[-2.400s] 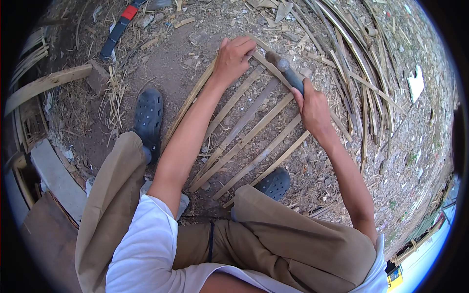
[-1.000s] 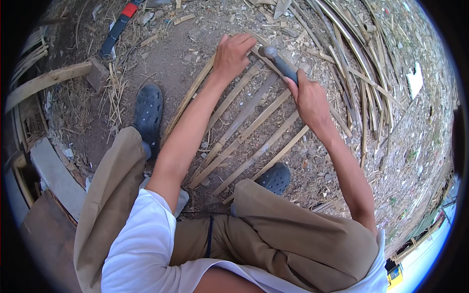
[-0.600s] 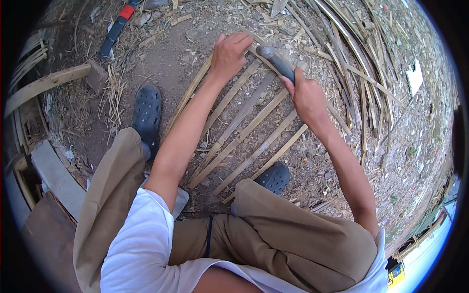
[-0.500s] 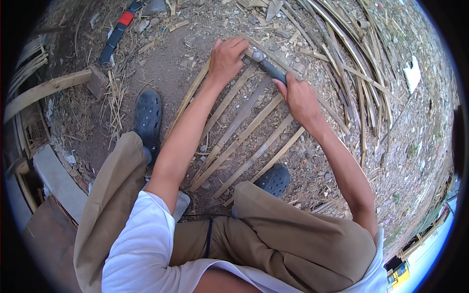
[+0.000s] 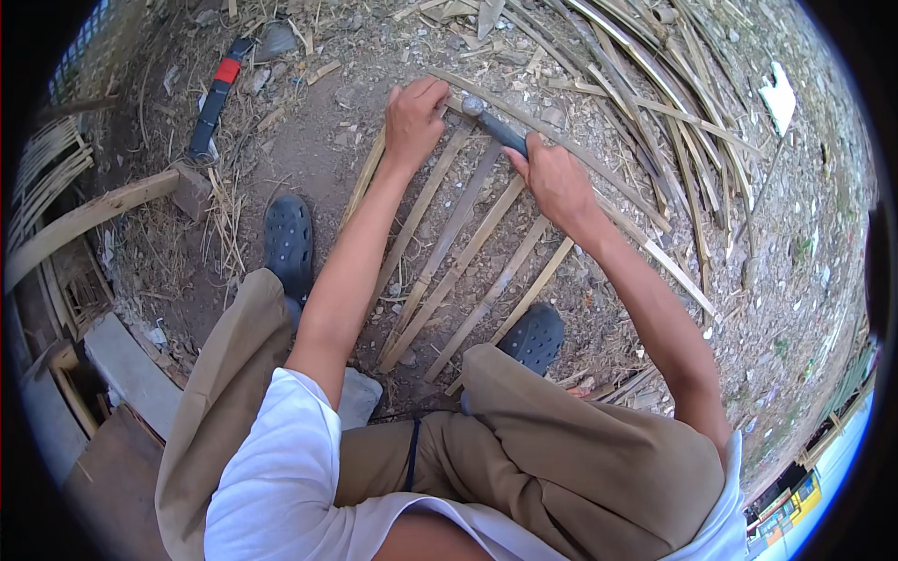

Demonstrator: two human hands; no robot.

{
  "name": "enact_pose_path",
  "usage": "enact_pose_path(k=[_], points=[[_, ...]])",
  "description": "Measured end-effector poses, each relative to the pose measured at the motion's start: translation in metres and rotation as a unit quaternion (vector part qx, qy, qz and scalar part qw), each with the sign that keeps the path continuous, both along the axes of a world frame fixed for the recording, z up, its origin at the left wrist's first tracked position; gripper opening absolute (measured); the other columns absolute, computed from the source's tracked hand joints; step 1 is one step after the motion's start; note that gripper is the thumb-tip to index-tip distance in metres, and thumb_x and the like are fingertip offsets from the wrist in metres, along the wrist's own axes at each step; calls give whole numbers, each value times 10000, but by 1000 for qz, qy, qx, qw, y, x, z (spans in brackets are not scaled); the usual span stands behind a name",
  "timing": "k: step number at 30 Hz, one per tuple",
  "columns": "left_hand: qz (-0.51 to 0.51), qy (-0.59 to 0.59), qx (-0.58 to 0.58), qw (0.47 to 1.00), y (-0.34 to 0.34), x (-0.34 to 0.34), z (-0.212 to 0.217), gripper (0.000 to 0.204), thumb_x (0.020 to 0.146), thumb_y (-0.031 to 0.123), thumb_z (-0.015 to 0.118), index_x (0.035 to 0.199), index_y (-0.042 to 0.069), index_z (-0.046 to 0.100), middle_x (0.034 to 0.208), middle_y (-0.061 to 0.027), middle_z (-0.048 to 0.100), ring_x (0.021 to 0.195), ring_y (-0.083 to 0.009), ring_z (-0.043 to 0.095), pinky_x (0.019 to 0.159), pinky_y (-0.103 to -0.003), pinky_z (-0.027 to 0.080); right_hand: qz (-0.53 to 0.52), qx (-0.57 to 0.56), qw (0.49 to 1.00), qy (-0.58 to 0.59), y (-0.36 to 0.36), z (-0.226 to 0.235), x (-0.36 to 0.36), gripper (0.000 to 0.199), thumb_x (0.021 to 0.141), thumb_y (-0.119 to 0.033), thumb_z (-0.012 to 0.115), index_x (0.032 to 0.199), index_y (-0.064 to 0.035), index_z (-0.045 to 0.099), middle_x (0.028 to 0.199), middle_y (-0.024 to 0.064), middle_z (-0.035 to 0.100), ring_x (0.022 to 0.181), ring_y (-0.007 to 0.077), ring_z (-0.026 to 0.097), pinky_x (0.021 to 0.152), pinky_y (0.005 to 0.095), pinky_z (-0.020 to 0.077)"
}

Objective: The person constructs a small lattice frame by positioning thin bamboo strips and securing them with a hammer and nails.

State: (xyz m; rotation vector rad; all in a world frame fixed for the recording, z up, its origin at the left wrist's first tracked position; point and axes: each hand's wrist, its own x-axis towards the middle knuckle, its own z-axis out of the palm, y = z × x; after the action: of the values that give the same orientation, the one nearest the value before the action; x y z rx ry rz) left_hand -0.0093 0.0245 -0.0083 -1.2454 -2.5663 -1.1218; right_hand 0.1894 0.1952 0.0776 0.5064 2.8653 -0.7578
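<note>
Over the upper-left corner of a frame of wooden slats [image 5: 456,271], my left hand [image 5: 416,123] is closed, its fingertips pressed together beside the cross strip [image 5: 524,120]. What it pinches is hidden. My right hand [image 5: 558,182] grips the dark handle of a hammer [image 5: 503,132]. The hammer's round metal head lies close to my left fingers, over the slats' upper ends; whether it touches them I cannot tell. Several slats run from there down toward my feet, roughly side by side with gaps between. A pale strip [image 5: 659,257] comes out from under my right forearm.
Long thin strips [image 5: 655,122] lie heaped at the upper right. A dark sheath-like object with a red band [image 5: 223,82] lies at the upper left, above a wooden beam [image 5: 103,213]. My clogs [image 5: 288,245] stand either side of the slats. Concrete slabs [image 5: 136,369] lie lower left.
The view has tilted and turned slightly. Both hands and the hammer keep about the same place over the slats. More of the pale strip shows beside my right forearm.
</note>
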Motion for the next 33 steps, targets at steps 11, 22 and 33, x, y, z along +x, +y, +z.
enact_pose_path(k=[11,22,33], points=[[5,19,20,1000,-1,-1,-5,226,851,-83,611,975,78,710,905,-72,683,871,-309,670,803,-426,406,-27,-5,998,48,2,6,-2,528,1146,-481,583,1058,39,615,725,292,685,746,548,695,662,636,537],[1,2,-12,1000,4,1,4,190,865,-80,615,953,80,667,894,-72,658,910,-322,662,831,-446,417,-92,-74,993,15,-15,22,10,545,1159,-480,549,1104,53,650,774,254,726,785,516,731,718,616,572],[-275,0,-114,955,20,8,40,368,883,103,825,1225,80,690,1225,-113,665,1216,-355,614,1045,-497,473,-193,-98,974,-67,-31,35,81,542,1162,-477,543,1113,53,648,757,257,727,768,493,748,717,602,592]])
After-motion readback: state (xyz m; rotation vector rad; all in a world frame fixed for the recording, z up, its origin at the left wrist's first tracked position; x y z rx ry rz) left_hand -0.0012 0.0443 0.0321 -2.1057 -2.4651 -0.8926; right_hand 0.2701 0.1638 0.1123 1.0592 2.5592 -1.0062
